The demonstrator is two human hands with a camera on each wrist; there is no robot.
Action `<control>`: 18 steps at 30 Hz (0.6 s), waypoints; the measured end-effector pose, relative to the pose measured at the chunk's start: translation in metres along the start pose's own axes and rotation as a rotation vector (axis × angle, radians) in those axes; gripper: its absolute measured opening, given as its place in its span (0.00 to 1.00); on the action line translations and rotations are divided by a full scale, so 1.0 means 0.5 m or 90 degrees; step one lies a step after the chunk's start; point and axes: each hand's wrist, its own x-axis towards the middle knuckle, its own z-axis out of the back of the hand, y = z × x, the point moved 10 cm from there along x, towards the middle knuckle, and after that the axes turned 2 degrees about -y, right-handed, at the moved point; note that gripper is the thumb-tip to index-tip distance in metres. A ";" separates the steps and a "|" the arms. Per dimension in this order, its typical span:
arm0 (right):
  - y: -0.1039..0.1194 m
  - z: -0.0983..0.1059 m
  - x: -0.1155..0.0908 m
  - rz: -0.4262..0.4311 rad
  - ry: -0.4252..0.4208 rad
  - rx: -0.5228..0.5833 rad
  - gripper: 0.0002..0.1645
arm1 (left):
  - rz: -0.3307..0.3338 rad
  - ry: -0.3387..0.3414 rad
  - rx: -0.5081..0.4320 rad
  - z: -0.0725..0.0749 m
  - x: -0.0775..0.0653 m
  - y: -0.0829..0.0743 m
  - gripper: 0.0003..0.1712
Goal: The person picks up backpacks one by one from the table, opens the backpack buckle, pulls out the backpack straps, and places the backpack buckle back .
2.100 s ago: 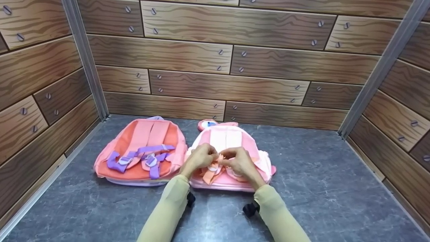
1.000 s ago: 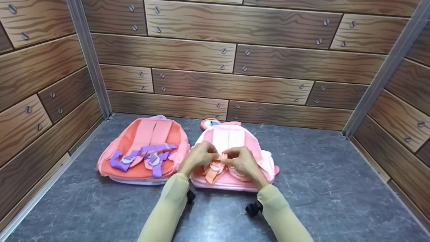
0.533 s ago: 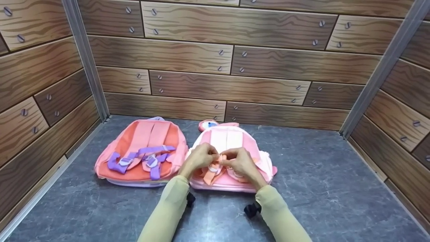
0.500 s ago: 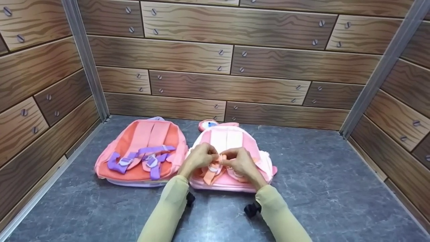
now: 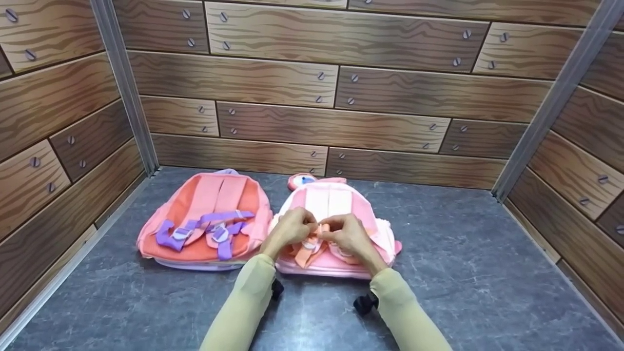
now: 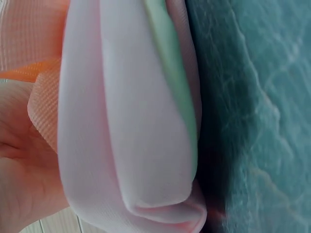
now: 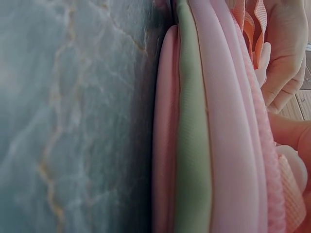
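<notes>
A pink and white backpack [image 5: 361, 201] lies on the table with its shoulder straps facing up. My left hand [image 5: 293, 226] and right hand [image 5: 349, 236] meet over its lower middle, pinching an orange webbing strap [image 5: 306, 256] between thumbs and fingertips. A short fold of the strap stands up between them; the exact grip is partly hidden by the fingers. In the left wrist view, the ribbed orange strap [image 6: 46, 102] hangs beside the palm [image 6: 22, 167]. The right wrist view shows the backpack's layered pale pink and green side [image 7: 228, 121], with fingers [image 7: 286, 41] beyond it.
To the left, touching or nearly touching, lies a coral backpack [image 5: 207, 190] with purple straps [image 5: 168, 236]. A red plush piece with an eye [image 5: 302, 181] pokes out behind the pink one. Plank-patterned walls [image 5: 273, 83] enclose the grey marbled table [image 5: 463, 253].
Both hands stay at the same spot on the pink backpack. The orange strap between the fingertips has shifted from a bunched shape to a small upright fold. The head view sways slightly.
</notes>
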 end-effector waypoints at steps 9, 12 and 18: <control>0.002 0.001 0.001 0.001 -0.006 -0.009 0.14 | 0.026 -0.002 -0.021 0.011 -0.005 0.013 0.07; 0.002 -0.001 0.001 0.004 -0.002 -0.005 0.13 | 0.015 -0.002 -0.017 0.007 -0.003 0.007 0.07; 0.003 -0.001 0.000 0.005 0.001 -0.005 0.13 | 0.004 0.000 -0.011 0.002 -0.002 0.000 0.07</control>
